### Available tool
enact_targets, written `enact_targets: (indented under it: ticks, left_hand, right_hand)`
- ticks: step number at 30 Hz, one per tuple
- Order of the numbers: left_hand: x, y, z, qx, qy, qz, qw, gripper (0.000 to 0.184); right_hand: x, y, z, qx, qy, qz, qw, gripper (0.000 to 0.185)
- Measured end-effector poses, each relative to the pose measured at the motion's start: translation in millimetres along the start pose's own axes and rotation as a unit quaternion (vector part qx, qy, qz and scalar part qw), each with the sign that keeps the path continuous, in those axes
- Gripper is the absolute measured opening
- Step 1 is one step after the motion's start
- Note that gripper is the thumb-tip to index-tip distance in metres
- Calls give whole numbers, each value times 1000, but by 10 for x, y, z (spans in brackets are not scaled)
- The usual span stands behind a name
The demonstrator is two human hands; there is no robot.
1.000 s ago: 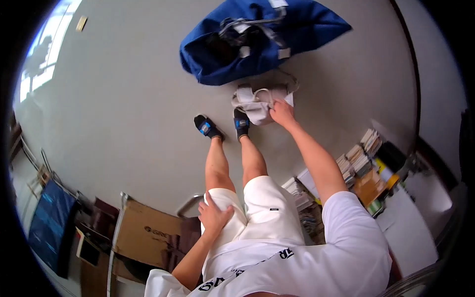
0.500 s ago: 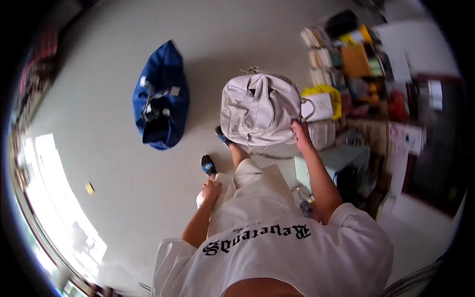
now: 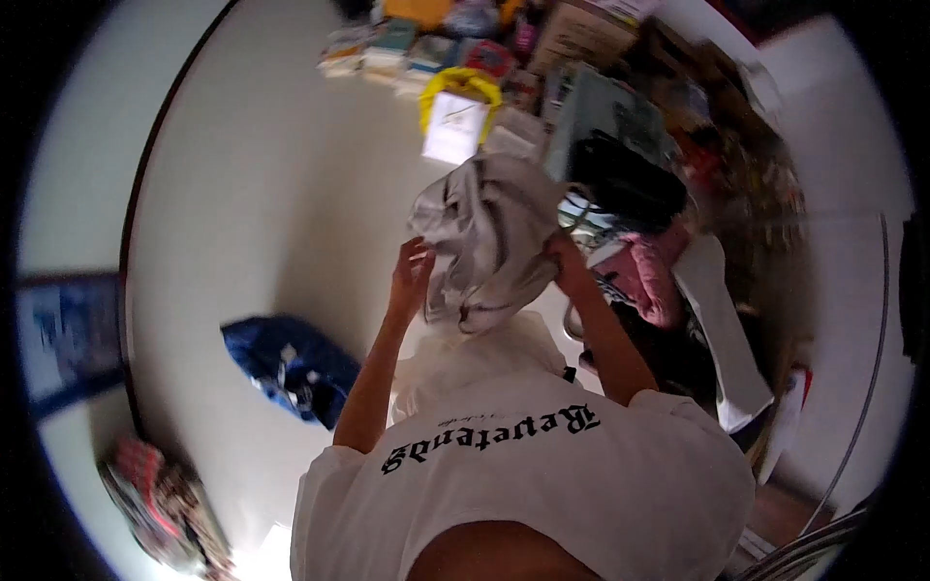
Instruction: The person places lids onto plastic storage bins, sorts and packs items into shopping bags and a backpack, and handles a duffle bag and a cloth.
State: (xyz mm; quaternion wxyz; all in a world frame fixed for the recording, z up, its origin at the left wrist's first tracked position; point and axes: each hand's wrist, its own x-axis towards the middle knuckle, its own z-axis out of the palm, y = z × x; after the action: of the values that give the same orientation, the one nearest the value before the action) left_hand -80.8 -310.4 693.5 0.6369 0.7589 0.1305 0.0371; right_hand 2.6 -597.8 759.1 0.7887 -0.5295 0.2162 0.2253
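Observation:
A crumpled light grey backpack hangs in front of my body, tilted and blurred by motion. My right hand is closed on its right side near the handle loop. At the bag's left edge is my left hand, its fingers apart and resting against the fabric rather than wrapped round it. To the left on the floor lies a dark blue bag with straps and pale tags, partly behind my left forearm.
Beyond the backpack, a yellow bag with a white sheet stands by stacked books. On the right are a black bag, pink cloth and a cardboard box. A red-and-dark bundle sits by the left wall.
My view and body have turned right, toward the piled things. My left hand has moved from my knee to the backpack's left side. The backpack is now closer to my body.

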Motion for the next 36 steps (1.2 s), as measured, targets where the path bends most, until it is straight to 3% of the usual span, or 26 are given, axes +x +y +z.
enact_targets:
  ticks: [1, 2, 3, 5, 8, 9, 11, 12, 14, 16, 17, 18, 20, 21, 22, 24, 25, 26, 28, 30, 32, 33, 35, 36]
  left_hand:
    - [198, 173, 230, -90, -92, -86, 988, 53]
    - [319, 587, 427, -133, -156, -154, 966, 60]
    - [440, 578, 675, -123, -189, -193, 955, 63]
    - [823, 369, 1422, 95, -204, -65, 972, 63]
    - [1155, 1048, 1768, 30, -206, -44, 977, 48]
    - [1338, 1021, 1828, 35, -216, -44, 975, 48]
    - [1700, 842, 1834, 127, -186, -12, 974, 24]
    - [1855, 874, 1843, 132, -199, -13, 971, 24]
    - [2237, 963, 1851, 6, -143, 0, 990, 9]
    - [2687, 1236, 1767, 63, -122, 50, 989, 8]
    - [2842, 1442, 1745, 1, -119, 30, 992, 8]
    - [3142, 1280, 1678, -34, -128, 42, 990, 8]
    - [3463, 1794, 1749, -58, -184, -12, 981, 11]
    - [3665, 1852, 1826, -58, -198, -7, 979, 11]
    - [3812, 1895, 1844, -3, -246, -4, 969, 14]
    - [3988, 2190, 1840, 124, -355, -20, 927, 20]
    - [4028, 2177, 1889, 125, -368, 26, 921, 19]
    - [4090, 2154, 1925, 125, -380, 71, 914, 18]
    - [4284, 2282, 1954, 82, -423, 71, 900, 16]
    - [4386, 2247, 1986, 39, -467, 63, 881, 14]
    - [4456, 2127, 2009, -34, -464, 4, 885, 12]
    - [4466, 2137, 1997, -56, -466, -17, 883, 11]
    - [4499, 2387, 1974, -163, -492, -223, 825, 17]
    - [4516, 2365, 2001, -156, -505, -224, 819, 17]
  right_hand:
    - [220, 198, -373, -53, -100, -21, 993, 42]
    - [74, 65, -235, -61, -136, -38, 988, 47]
    - [31, 13, -91, -59, -89, -8, 994, 51]
    - [354, -126, -461, 0, -73, 24, 997, 56]
    - [525, -582, -585, 75, -95, 16, 993, 58]
    - [676, -627, -669, 71, -91, 24, 993, 59]
    - [899, -678, -739, 73, -77, 33, 994, 60]
    - [1014, -710, -756, 110, -71, 25, 991, 60]
    - [1289, -826, -756, 151, -54, 6, 987, 61]
    - [1575, -890, -715, 131, -25, -53, 990, 59]
    - [1784, -931, -692, 155, 4, -63, 986, 57]
    - [1929, -1047, -636, 161, 16, -66, 985, 57]
    - [2105, -1353, -437, 192, 35, -120, 973, 53]
    - [2195, -1508, -316, 158, 124, -121, 972, 51]
    - [2264, -1624, -200, 164, 134, -123, 969, 51]
    - [2396, -1884, -4, 27, 90, -214, 972, 47]
    - [2407, -1981, 136, 77, 105, -207, 970, 44]
    - [2440, -2071, 295, 31, 104, -204, 973, 53]
    - [2421, -2329, 681, -119, 93, -201, 968, 70]
    - [2387, -2467, 860, -151, 113, -200, 961, 80]
    - [2360, -2525, 871, -279, 145, -243, 918, 93]
    - [2426, -2420, 792, -332, 167, -214, 904, 91]
    - [2356, -2476, 794, -313, 180, -213, 908, 87]
    - [2303, -2526, 796, -298, 178, -213, 913, 83]
